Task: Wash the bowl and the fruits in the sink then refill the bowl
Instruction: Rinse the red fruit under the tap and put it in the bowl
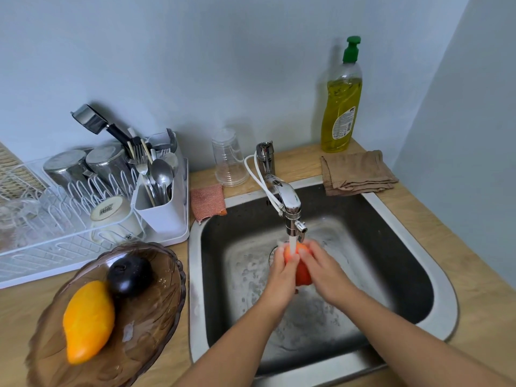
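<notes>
The red-orange fruit (pixel 303 272) is up in the air over the sink (pixel 195 289), right under the tap (pixel 289 202), & a thin white stream of water (pixel 292 245) lands on its top. The left hand (pixel 280 272) holds it from the left side w/ fingers curled round it. The right hand (pixel 325 270) holds it from the right side the same way, so the fruit sits between the two hands and only a strip of it shows. The sink is grey metal and wet inside (lots of little drops on the bottom). To the left of the sink, on the wood counter (pixel 469 289), sits the brown glass bowl (pixel 156 331). Two fruits lie in it, touching: a yellow-orange fruit (pixel 88 319) at the front & a dark round fruit (pixel 129 275) behind it. Behind the bowl is a white dish rack (pixel 42 263) w/ steel cups (pixel 65 167) upside down, a white mug (pixel 111 216) on its side, & a white box (pixel 164 216) full of forks and spoons. At the back edge of the sink lie a pink net sponge (pixel 208 201) on the left & a folded brown cloth (pixel 357 173) on the right. A clear cup (pixel 229 159) stands upside down by the tap, & a tall soap bottle (pixel 340 101) w/ yellow soap and a green top stands by the wall.
</notes>
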The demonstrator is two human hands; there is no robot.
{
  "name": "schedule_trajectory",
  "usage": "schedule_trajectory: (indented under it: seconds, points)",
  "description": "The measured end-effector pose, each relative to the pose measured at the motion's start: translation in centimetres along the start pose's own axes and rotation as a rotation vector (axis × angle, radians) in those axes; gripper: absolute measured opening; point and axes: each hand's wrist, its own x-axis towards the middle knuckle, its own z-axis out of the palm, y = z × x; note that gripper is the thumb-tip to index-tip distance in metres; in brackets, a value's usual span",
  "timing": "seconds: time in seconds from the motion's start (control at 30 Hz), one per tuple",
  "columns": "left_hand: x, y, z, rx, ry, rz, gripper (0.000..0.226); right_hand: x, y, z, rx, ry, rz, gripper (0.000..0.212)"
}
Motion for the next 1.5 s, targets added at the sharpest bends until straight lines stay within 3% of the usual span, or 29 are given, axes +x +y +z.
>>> schedule_trajectory:
  seconds: [0.07, 0.17, 0.3, 0.5, 0.67, 0.8, 0.97, 1.07, 1.13, 1.2, 1.3, 1.37, 1.43, 1.5]
  points:
    - [0.4, 0.2, -0.7, -0.125, -0.047, -0.057, 0.033, -0.5, 0.6, 0.3, -0.012, -0.002, -0.112, 0.028]
    - [0.2, 0.2, -1.4, -0.171, -0.041, -0.006, 0.033, -0.6, 0.2, 0.2, 0.134, -0.036, -0.040, 0.023]
    - [-0.1, -1.0, -1.8, -0.084, 0.052, 0.060, 0.051, 0.2, -0.6, -0.4, 0.075, -0.072, 0.146, 0.024]
    - [0.1, -1.6, -2.2, 0.152, 0.021, 0.181, 0.072, 1.4, -1.0, -1.0, 0.056, -0.149, 0.315, 0.032]
    - [0.3, -1.5, -2.8, 0.244, 0.057, 0.249, 0.075, 1.1, -1.3, -1.1, 0.007, -0.152, 0.187, 0.023]
    - [0.4, -1.4, -2.7, 0.391, 0.092, 0.326, 0.075, 1.5, -1.8, -0.7, -0.007, -0.092, 0.196, 0.025]
    - [0.3, -0.9, -3.0, 0.259, -0.013, 0.248, 0.060, 0.9, -1.7, -0.5, 0.070, -0.053, 0.154, 0.027]
    - [0.2, -0.6, -2.8, 0.352, -0.103, 0.260, 0.050, 0.2, -1.5, -0.4, 0.089, -0.026, 0.094, 0.025]
    - [0.0, -0.8, -2.2, 0.399, -0.094, 0.306, 0.041, 0.0, -1.3, -0.4, 0.025, 0.035, 0.004, 0.022]
    - [0.1, -0.7, -1.7, 0.299, -0.023, 0.282, 0.028, -0.5, -0.9, -0.2, -0.057, 0.077, -0.097, 0.020]
    - [0.9, 0.4, -1.3, 0.063, 0.049, 0.055, 0.045, -1.2, -0.3, 0.0, -0.236, 0.090, -0.270, 0.036]
    - [1.0, 0.8, -0.9, 0.037, 0.058, -0.099, 0.054, -1.2, -0.1, -0.2, -0.299, 0.150, -0.341, 0.051]
    - [0.9, 1.0, -0.3, 0.025, 0.079, -0.144, 0.058, -0.9, -0.2, -0.3, -0.201, 0.209, -0.285, 0.043]
    - [0.7, 0.8, 0.5, 0.097, 0.145, -0.039, 0.054, -0.2, -0.7, -0.4, 0.010, 0.185, -0.118, 0.033]
